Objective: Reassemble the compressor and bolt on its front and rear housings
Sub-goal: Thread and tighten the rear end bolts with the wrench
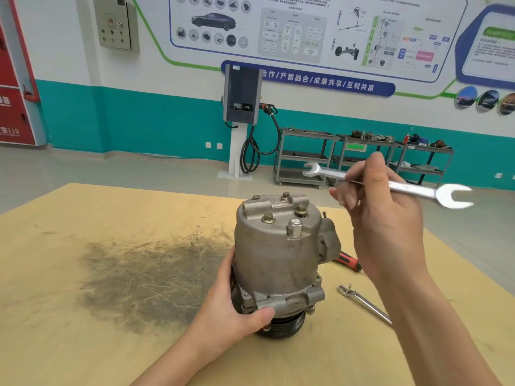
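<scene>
- The compressor stands upright on the wooden table, black pulley down, bolted end housing facing up
- Left hand wraps the lower part of the body from the left: thumb lies across the front flange just above the pulley, the other fingers curl round the far left side and mostly sit out of sight behind the casing
- So that hand grips the compressor, palm tight against the casing
- Up top, several hex bolts sit in the end housing, and a taller hex fitting stands at its near right edge
- Right hand is up in the air, to the right of the compressor top and apart from it, no contact with the housing
- Its fingers pinch an open-ended spanner around mid-shaft, fingertips curled in and pointing left
- The spanner lies roughly level, one open end reaching left beyond the fingers, the bigger end sticking out right; neither is on a bolt
- The spanner's left end hangs above and behind the housing, well clear of the bolt heads
- On the table to the right of the compressor lies a ring spanner, and a red-and-black handled tool peeks out from behind the casing
- A dark grimy smear marks the tabletop to the left of the left hand
</scene>
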Demonstrator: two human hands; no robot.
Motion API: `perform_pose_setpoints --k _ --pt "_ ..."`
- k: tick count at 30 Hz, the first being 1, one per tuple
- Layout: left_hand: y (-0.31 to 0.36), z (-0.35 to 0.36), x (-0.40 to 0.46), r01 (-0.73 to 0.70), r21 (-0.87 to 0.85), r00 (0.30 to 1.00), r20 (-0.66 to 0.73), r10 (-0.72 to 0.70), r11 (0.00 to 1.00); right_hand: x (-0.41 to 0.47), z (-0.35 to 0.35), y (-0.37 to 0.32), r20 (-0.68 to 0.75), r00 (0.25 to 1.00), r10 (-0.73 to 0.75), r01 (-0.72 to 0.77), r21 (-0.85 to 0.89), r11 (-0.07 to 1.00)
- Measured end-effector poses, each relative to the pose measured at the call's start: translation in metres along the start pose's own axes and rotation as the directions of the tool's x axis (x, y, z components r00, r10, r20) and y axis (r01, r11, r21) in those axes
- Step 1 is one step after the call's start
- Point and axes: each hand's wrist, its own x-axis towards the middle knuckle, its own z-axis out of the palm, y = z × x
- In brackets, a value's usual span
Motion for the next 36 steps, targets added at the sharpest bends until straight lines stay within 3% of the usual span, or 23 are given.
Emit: perform_pose_setpoints --k 3,7,13,18,21,24,28,36 --pt "0.002 -0.005 0.004 0.005 -0.034 0.999 0.039 -0.003 0.999 0.014 -0.011 0.005 0.127 0.981 0.146 -0.163 0.135 0.977" --pt "0.0 -0.01 0.007 0.013 -0.049 0.995 0.098 -0.008 0.999 0.017 -0.026 0.011 0.247 0.945 0.215 -0.259 0.163 0.952" --pt "-0.004 -0.009 0.005 0.014 -0.059 0.995 0.1 -0.008 0.998 0.021 -0.031 0.017 0.126 0.946 0.298 -0.317 0.175 0.932" --pt "-0.004 -0.007 0.004 0.006 -0.062 0.996 0.092 0.0 0.998 0.024 -0.033 0.018 0.015 0.993 0.121 -0.121 0.033 0.992" --pt "-0.002 -0.007 0.004 -0.002 -0.054 0.996 0.089 0.007 0.999 0.024 -0.032 0.02 0.067 0.997 0.037 -0.04 0.041 0.998" --pt "-0.002 -0.006 0.004 -0.011 -0.047 0.997 0.079 0.014 0.999 0.019 -0.027 0.021 0.165 0.981 0.101 -0.104 0.008 0.995" --pt "-0.001 -0.006 0.003 -0.015 -0.051 0.997 0.08 0.019 0.999 0.013 -0.02 0.027 0.266 0.928 0.262 -0.201 -0.236 0.951" --pt "0.003 -0.005 0.001 -0.013 -0.072 0.996 0.088 0.02 0.997 0.012 -0.014 0.028 0.288 0.872 0.396 -0.323 -0.271 0.907"
